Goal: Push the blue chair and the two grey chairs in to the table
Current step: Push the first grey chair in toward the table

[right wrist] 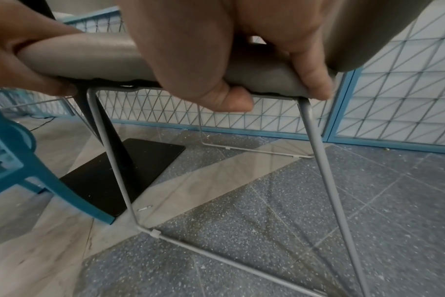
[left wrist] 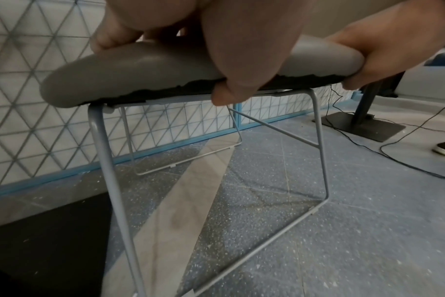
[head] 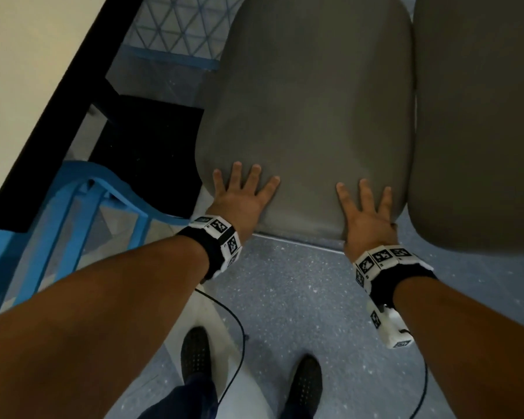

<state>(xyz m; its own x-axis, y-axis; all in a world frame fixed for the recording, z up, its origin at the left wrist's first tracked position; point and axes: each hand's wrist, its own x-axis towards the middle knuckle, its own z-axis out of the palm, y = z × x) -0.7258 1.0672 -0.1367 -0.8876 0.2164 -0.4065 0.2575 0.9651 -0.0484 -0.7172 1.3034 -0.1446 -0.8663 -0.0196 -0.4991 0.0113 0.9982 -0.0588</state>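
Observation:
A grey chair (head: 309,101) with a padded seat and thin metal legs (left wrist: 320,152) stands in front of me. My left hand (head: 239,195) and right hand (head: 366,207) both hold its near edge, fingers spread flat on top. In the wrist views each thumb (left wrist: 229,88) (right wrist: 224,98) curls under the seat edge (right wrist: 94,58). A second grey chair (head: 478,116) touches it on the right. The blue chair (head: 82,201) stands at my left, against the white table (head: 28,71) with its black rim.
The table's black pedestal base (head: 146,146) lies on the floor just left of the held chair. Blue-framed mesh panels (head: 176,28) close off the far side. A thin cable (head: 233,322) runs over the speckled floor by my shoes (head: 195,352).

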